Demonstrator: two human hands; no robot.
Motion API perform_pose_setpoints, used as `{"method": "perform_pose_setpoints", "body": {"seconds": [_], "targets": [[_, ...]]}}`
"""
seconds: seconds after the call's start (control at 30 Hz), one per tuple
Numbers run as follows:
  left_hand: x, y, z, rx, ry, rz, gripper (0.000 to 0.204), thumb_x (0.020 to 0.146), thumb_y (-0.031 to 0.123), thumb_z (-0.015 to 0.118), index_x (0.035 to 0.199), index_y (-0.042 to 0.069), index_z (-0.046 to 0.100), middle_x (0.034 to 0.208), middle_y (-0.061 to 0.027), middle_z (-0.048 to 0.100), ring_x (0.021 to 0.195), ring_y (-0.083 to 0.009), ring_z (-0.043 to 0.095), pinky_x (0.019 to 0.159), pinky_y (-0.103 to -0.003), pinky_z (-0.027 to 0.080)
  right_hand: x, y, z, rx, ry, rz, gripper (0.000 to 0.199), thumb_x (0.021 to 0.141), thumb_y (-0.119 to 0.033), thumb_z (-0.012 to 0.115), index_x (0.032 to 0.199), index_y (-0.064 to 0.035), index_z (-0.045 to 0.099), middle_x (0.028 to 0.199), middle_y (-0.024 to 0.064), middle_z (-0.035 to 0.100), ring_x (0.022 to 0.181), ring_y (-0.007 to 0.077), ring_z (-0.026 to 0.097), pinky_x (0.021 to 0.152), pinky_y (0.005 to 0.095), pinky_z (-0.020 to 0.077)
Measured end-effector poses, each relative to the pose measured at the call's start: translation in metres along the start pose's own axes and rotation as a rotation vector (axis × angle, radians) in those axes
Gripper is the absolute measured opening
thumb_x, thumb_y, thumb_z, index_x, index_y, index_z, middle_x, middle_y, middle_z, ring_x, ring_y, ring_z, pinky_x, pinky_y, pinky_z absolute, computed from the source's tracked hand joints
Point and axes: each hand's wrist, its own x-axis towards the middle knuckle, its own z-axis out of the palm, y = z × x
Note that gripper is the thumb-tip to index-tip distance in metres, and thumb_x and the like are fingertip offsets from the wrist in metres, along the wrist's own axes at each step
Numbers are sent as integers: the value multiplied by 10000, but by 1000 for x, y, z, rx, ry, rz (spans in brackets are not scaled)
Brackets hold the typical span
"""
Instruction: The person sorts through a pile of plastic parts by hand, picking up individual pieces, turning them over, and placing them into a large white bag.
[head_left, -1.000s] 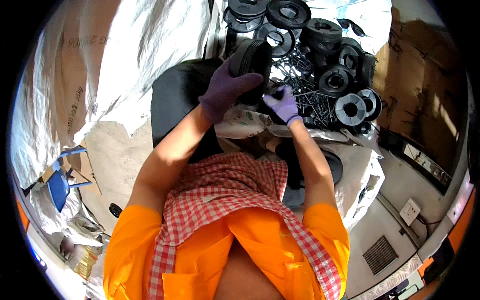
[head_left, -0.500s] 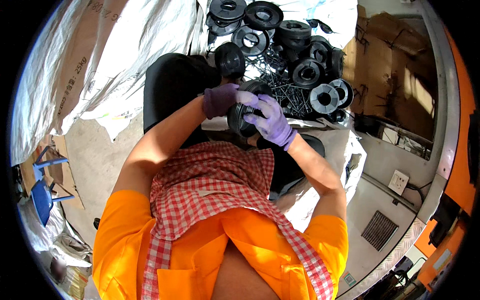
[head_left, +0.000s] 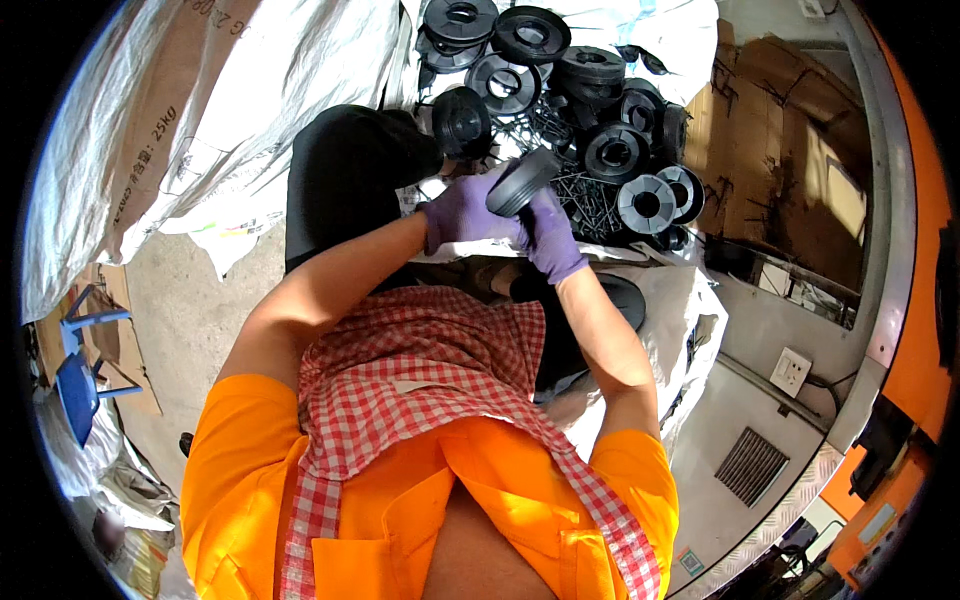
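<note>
Above my lap, a black round plastic part (head_left: 522, 182) with a ridged rim is held tilted between my two gloved hands. My left hand (head_left: 468, 212), in a purple glove, is closed at its left and lower side. On its right and underside my right hand (head_left: 553, 240), gloved the same, grips it; some fingers of both hands are hidden behind the part. Just beyond my hands lies a heap of black plastic sprues (head_left: 590, 200). Similar round parts surround it, such as a black flanged ring (head_left: 615, 152) and a grey-looking one (head_left: 647, 204) in sunlight.
White sacking (head_left: 250, 110) spreads at the left and under the parts. A cardboard sheet (head_left: 770, 130) stands at the right, by a grey machine panel (head_left: 700, 440) with a socket (head_left: 791, 371). A blue stool (head_left: 76, 398) is at the far left.
The round part has been turned over in my hands, from nearly upright to tilted, and raised slightly to the right. My right hand has shifted from on top of it to below.
</note>
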Motion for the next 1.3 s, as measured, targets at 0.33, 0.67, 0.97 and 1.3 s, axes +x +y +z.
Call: {"method": "perform_pose_setpoints", "body": {"seconds": [0.33,0.67,0.97,1.3], "targets": [[27,-29,-19,72,-493,366,301,804,135,657,1064,0,586,962,-61,618,843,-163,606,737,-317,494,-9,3,-21,-701,-169,-849,375,671,-111,695,1030,-134,586,1091,98,561,1031,362,525,889,436,466],[22,-23,7,-83,17,-24,782,664,268,760,1286,-14,379,1003,-175,622,903,-237,625,791,-342,490,5,19,-4,252,178,229,680,902,-233,601,1435,-93,203,1299,182,428,1133,229,486,906,309,454],[30,-10,18,66,-15,-45,853,681,206,768,1378,27,309,1075,-217,621,984,-341,626,825,-370,504,19,70,-10,1055,-75,315,570,895,-441,565,1279,-67,372,959,65,582,694,134,616,466,215,506],[109,-72,-9,29,558,-497,761,736,234,731,1390,93,369,1234,-163,559,1100,-266,563,901,-382,477,111,120,-130,-138,986,533,927,725,-449,757,1338,57,281,1163,230,558,1024,333,569,958,363,411]]}}
